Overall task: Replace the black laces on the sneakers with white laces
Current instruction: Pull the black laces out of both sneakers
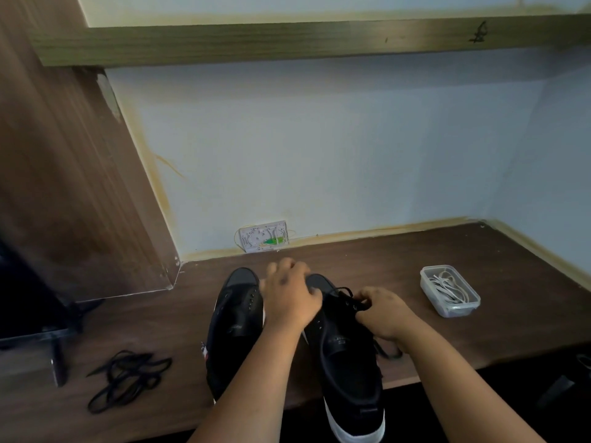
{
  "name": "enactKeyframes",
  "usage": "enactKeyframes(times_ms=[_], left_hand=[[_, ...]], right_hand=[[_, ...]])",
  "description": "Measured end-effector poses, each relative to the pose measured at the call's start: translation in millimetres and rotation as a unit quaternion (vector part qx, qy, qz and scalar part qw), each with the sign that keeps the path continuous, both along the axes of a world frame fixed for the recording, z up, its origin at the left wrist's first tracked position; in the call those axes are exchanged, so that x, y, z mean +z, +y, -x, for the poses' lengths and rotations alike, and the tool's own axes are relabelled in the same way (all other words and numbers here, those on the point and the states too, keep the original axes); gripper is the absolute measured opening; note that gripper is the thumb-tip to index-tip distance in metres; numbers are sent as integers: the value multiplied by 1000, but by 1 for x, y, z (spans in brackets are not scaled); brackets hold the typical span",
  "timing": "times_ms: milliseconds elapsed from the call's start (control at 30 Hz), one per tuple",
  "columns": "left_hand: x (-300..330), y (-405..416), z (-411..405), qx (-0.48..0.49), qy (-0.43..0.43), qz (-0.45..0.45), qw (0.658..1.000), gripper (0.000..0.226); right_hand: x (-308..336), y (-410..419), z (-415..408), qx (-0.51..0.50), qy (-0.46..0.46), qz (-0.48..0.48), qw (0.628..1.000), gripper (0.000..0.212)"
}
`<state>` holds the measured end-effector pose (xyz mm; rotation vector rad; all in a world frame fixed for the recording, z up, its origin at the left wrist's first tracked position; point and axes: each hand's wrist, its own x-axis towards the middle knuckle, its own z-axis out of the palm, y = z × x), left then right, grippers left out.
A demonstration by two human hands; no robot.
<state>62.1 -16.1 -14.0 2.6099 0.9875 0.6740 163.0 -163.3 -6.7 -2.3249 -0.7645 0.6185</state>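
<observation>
Dark wood bench runs along a pale wall, a wood shelf above and a brown side panel on the left. Two black sneakers stand side by side at the bench's front edge, toes to the wall. Left sneaker has bare eyelets, no lace in it. Right sneaker has its white-soled heel hanging over the bench edge; a black lace shows across its upper eyelets, a loose end trailing beside the right wrist.

Left hand lies across the right sneaker's toe area, fingers curled over it, gripping the shoe. Right hand is at the laced part, fingertips pinched together on the black lace.

Loose lace, black, lies in a tangle on the bench left of the sneakers, well apart from them. Clear tub sits on the bench right of the sneakers, apart from the right hand, with white laces coiled inside. A small white wall box with a green bit sits where bench meets wall, behind the shoes. Dark object at far left is too dim to tell.
</observation>
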Motion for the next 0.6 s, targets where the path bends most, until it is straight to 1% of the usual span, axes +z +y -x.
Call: enactKeyframes(times_ms=[33, 67, 100, 133, 200, 333, 367, 467, 533, 600], left_hand=[[-1, -4, -4, -46, 23, -15, 999, 30], [-2, -8, -8, -80, 45, 1, 996, 32], [-2, -13, -10, -99, 65, 20, 993, 30], [-2, -17, -13, -106, 82, 34, 990, 27], [-5, -20, -15, -105, 97, 22, 990, 23], [-12, -21, -18, -98, 103, 18, 990, 19], [-13, -22, -19, -97, 100, 5, 990, 19], [-19, -24, -20, -104, 86, -72, 988, 20], [-21, -23, -18, -95, 39, -91, 991, 14], [-17, -17, -14, -50, -23, -92, 994, 17]], right_hand=[[0, 0, 0, 2, -1, 0, 1000, 36], [0, 0, 1, 4, -4, 2, 1000, 36], [1, 0, 1, 7, -11, 3, 1000, 35], [2, 0, 2, 8, -18, 5, 1000, 34], [2, 0, 2, 5, -27, 6, 1000, 31], [-2, 5, 6, 2, -47, 9, 999, 21], [-3, 7, 7, -2, -62, 9, 998, 20], [-5, 8, 8, -8, -92, 9, 996, 15], [-4, 6, 6, -20, -92, 7, 996, 12], [-3, 3, 3, -35, -78, 3, 996, 14]])
